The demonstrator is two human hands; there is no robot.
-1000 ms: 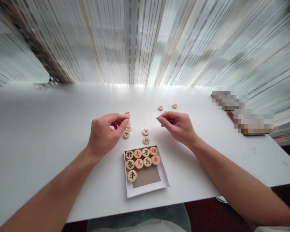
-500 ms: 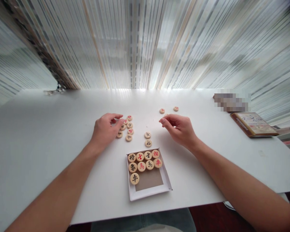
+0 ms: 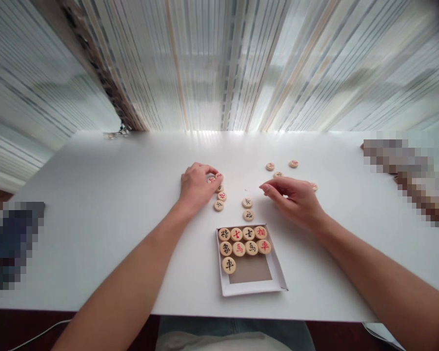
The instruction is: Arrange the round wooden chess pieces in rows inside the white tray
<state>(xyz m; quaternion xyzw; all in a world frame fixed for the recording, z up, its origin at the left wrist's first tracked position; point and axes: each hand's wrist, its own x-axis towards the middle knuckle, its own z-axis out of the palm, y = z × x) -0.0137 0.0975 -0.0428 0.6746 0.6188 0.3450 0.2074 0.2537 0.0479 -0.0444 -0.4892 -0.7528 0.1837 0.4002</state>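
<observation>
My left hand (image 3: 197,187) is curled around xiangqi pieces on the left of a loose group. Its thumb and index fingertips close on a red-marked xiangqi piece (image 3: 220,176), while another red-marked piece (image 3: 211,180) shows inside the curl. Below the fingers lie a red-marked piece (image 3: 222,196) and a black-marked one (image 3: 218,205). My right hand (image 3: 296,197) hovers over the table with thumb and index pinched together and nothing visible in them. Between the hands and nearer me, a shallow white box (image 3: 278,278) holds several upright-facing pieces in rows, a black-marked piece (image 3: 229,265) starting the third row.
Two black-marked pieces (image 3: 247,203) lie just beyond the box. Several more pieces, one red-marked (image 3: 270,166), are scattered behind my right hand. Blurred-out objects (image 3: 391,151) sit at the right, another (image 3: 10,243) at the left. A striped curtain (image 3: 205,73) hangs behind the white table.
The view has turned left, so everything appears shifted right. My left hand has moved further over the loose pieces and its fingers have drawn together. The box contents are unchanged.
</observation>
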